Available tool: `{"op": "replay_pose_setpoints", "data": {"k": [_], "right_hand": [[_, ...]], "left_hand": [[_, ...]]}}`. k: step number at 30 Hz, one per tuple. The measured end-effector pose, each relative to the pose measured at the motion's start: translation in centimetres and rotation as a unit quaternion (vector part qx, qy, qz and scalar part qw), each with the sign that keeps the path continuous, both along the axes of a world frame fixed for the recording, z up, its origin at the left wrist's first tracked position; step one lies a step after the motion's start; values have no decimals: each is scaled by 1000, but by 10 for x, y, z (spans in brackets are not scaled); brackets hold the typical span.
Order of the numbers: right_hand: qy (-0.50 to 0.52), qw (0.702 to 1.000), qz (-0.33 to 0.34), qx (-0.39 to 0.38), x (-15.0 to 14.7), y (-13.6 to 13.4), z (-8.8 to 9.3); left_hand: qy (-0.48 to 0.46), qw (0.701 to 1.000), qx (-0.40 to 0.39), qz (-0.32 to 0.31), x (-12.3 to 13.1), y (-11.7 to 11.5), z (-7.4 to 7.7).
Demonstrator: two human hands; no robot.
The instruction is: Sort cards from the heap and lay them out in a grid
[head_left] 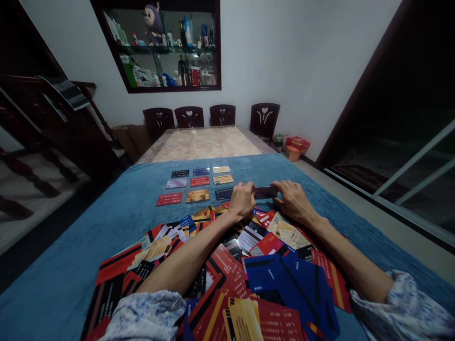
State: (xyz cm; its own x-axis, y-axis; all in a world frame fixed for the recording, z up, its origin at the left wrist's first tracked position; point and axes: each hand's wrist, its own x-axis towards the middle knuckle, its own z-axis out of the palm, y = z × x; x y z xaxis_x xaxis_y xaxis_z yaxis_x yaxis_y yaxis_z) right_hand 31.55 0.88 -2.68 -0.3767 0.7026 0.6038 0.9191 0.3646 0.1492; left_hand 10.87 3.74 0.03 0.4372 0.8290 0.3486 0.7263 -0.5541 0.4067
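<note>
My left hand (242, 201) and my right hand (292, 201) are at either end of a dark card (266, 192), low over the blue cloth. Fingers of both hands curl round its short edges. Another dark card (223, 194) lies just left of my left hand. Beyond and to the left, several cards lie flat in neat rows, among them a gold card (197, 195), a red card (169, 199) and a yellow card (223, 179). Under my forearms spreads a loose heap of overlapping bank-style cards, with large blue cards (287, 279) and red cards (227, 270).
A blue cloth (71, 237) covers the near part of the table, and the bare stone-like top (202, 140) shows farther back. Dark chairs (265, 118) stand at the far end. A red and orange bin (296, 148) is on the floor to the right.
</note>
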Motion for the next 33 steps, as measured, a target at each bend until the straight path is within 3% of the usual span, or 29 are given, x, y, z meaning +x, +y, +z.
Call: {"op": "replay_pose_setpoints", "data": {"k": [10,21,33], "right_hand": [[19,999,8,35,-2,1,0],[12,999,-14,35,-5,-4,14],[-13,998,58,-27,-24,13,33]], "left_hand": [[-41,999,30,-2,2,-2,1],[29,997,66,-9,0,-8,16],[138,986,91,-16,-42,-8,31]]}}
